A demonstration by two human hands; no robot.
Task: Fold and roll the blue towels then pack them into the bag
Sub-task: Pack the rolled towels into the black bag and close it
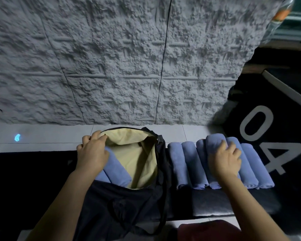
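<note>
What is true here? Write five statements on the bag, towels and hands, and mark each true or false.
1. The bag is zipped shut. False: it gapes open, with its beige lining showing.
2. Inside the bag lie rolled blue towels. True.
3. The left hand holds the bag's rim. True.
4. The right hand is empty. False: it grips a rolled towel.
5. The row of rolled towels lies left of the bag. False: it lies to the bag's right.
</note>
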